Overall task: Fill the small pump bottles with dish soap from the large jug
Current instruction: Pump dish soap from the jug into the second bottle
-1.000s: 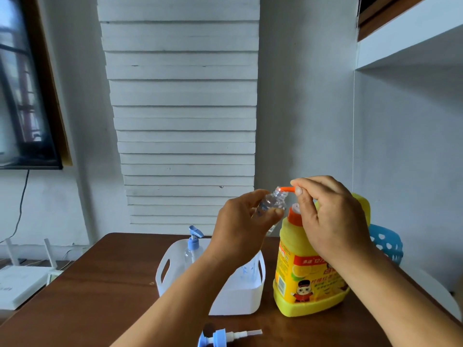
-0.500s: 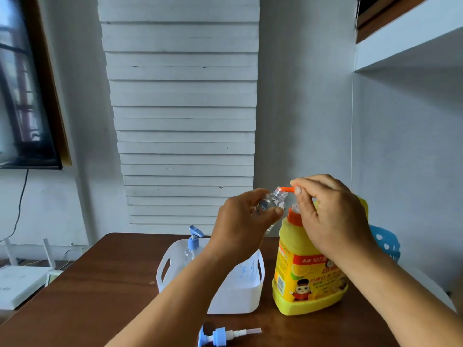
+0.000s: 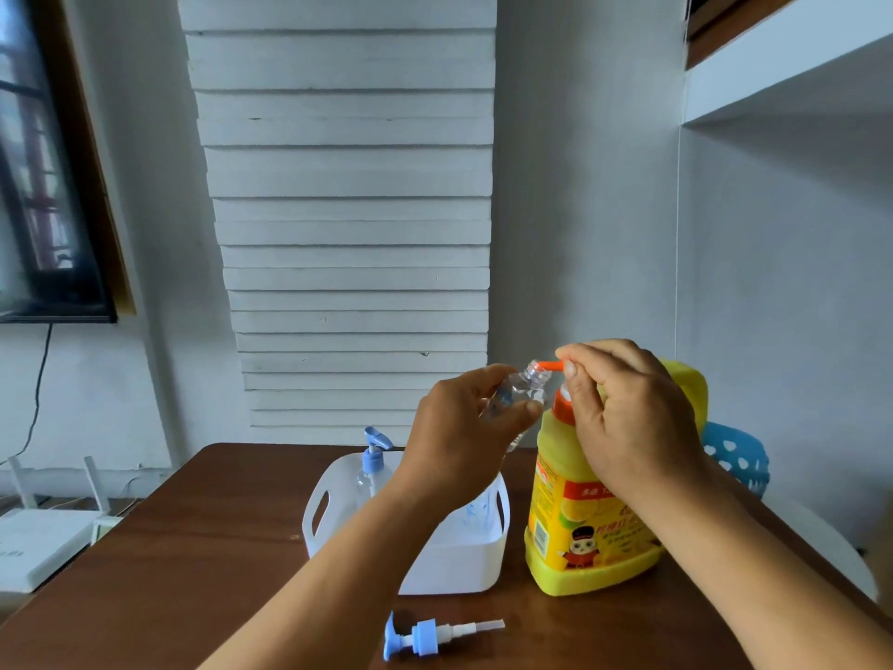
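Note:
A large yellow dish soap jug (image 3: pixel 589 529) with an orange pump stands on the brown table (image 3: pixel 193 563), right of a white basket (image 3: pixel 464 563). My right hand (image 3: pixel 628 418) rests on top of the jug's pump, fingers around its orange spout (image 3: pixel 551 365). My left hand (image 3: pixel 464 427) holds a small clear bottle (image 3: pixel 524 391) tilted, its open mouth right at the spout tip. Another small pump bottle (image 3: pixel 369 469) with a blue head stands inside the basket. A loose blue pump head (image 3: pixel 435 635) lies on the table in front.
A blue perforated basket (image 3: pixel 739 459) sits behind the jug at the right. A white router (image 3: pixel 38 544) is on a low surface left of the table. The wall stands close behind the table's far edge.
Almost nothing has moved; both hands keep the same grip, the bottle's mouth stays at the orange spout. The view has shifted very slightly.

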Demonstrator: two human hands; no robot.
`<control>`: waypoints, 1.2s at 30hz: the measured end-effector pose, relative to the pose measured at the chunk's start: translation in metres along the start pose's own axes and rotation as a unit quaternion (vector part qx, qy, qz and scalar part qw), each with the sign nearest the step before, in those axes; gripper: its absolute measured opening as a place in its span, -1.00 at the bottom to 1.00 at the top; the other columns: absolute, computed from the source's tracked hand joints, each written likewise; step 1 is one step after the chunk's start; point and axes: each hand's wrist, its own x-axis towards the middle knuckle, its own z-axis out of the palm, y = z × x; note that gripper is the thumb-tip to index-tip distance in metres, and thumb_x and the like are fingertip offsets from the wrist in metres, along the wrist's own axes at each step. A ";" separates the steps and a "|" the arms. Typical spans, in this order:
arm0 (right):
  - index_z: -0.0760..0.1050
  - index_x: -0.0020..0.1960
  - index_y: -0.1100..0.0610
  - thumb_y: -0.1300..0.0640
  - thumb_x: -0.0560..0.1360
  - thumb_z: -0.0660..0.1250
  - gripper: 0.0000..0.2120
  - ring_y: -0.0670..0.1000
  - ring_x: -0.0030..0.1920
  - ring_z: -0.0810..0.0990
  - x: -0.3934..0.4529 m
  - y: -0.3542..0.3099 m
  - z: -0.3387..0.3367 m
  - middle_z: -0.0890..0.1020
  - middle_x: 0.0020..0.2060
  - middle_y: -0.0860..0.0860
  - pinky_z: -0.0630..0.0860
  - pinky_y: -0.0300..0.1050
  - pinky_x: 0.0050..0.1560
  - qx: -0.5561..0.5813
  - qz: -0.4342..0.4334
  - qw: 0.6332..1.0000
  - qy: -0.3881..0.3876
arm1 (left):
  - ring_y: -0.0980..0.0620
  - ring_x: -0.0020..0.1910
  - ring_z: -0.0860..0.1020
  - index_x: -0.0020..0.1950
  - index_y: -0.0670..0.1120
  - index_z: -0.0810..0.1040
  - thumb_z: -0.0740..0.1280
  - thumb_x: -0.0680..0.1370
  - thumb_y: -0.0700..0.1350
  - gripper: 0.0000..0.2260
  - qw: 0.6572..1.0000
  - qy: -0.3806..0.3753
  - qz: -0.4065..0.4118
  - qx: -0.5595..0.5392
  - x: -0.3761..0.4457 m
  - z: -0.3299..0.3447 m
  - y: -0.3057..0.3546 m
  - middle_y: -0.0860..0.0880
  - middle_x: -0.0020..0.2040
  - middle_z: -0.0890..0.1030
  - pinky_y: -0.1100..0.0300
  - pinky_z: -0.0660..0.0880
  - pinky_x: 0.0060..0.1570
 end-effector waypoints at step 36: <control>0.54 0.15 0.20 0.18 0.52 0.24 -0.76 0.11 0.06 0.57 0.009 0.005 0.004 0.62 0.06 0.13 0.38 -0.25 -0.05 0.020 0.008 1.000 -0.008 | 0.03 -0.06 0.60 0.08 -0.06 0.46 0.47 0.39 -0.14 -0.67 0.962 0.032 -0.091 -0.255 0.003 0.024 -0.008 -0.08 0.04 0.56 0.30 0.55 -0.26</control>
